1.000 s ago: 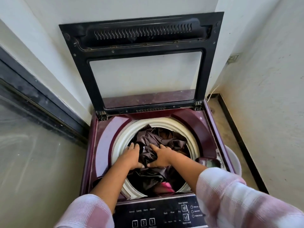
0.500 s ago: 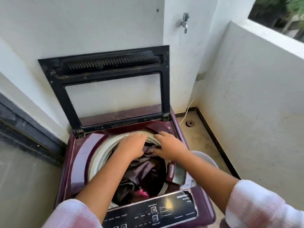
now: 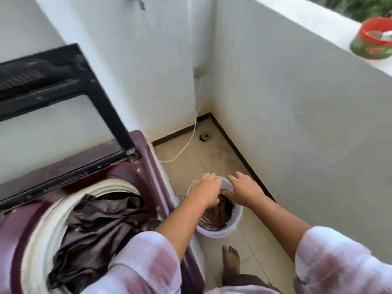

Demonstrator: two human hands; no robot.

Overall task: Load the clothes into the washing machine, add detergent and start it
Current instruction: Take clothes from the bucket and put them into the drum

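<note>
The maroon top-loading washing machine (image 3: 148, 158) stands at the left with its black lid (image 3: 84, 81) raised. Dark crumpled clothes (image 3: 99, 225) fill its white-rimmed drum. A white bucket (image 3: 235, 221) sits on the floor just right of the machine, with brown clothes (image 3: 218, 215) inside. My left hand (image 3: 206, 190) is over the bucket, fingers curled down onto the brown clothes. My right hand (image 3: 244, 187) hovers over the bucket's far rim with fingers apart, thumb near the cloth.
White walls enclose a narrow tiled corner. A white cable (image 3: 191, 139) runs down the wall onto the floor beside a floor drain (image 3: 204, 137). A red and green container (image 3: 373, 41) sits on the ledge at the upper right. My bare foot (image 3: 230, 262) stands by the bucket.
Both hands left the drum and swung right, down to the bucket on the floor. The view turned right with them, so the control panel is out of sight.
</note>
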